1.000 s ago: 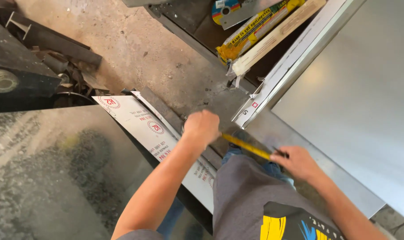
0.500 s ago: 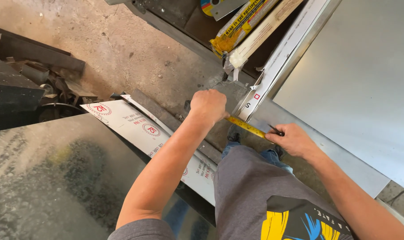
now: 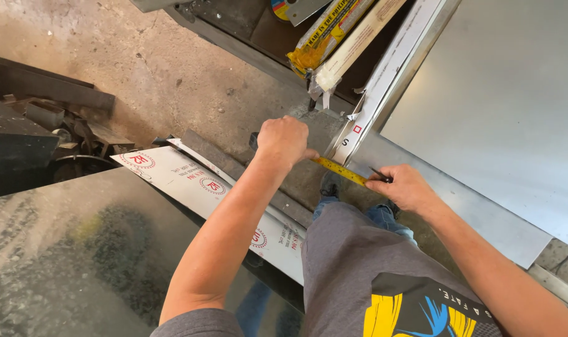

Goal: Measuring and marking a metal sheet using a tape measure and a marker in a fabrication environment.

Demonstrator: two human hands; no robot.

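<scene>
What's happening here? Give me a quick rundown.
A person is standing over sheet metal in a workshop, stretching a yellow tape measure between both hands. The left hand is closed around the tape's case end; the right hand pins the tape against a grey metal sheet and holds a dark pencil or marker at its edge. A white printed sheet lies on the concrete floor to the left.

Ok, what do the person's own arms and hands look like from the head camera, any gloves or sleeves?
No gloves: the left hand and right hand are bare, and so are both forearms. No watch, rings or bands show. At the bottom edge a short grey sleeve covers the left upper arm. It matches the grey shirt, which has a yellow, blue and black print low on the front.
</scene>
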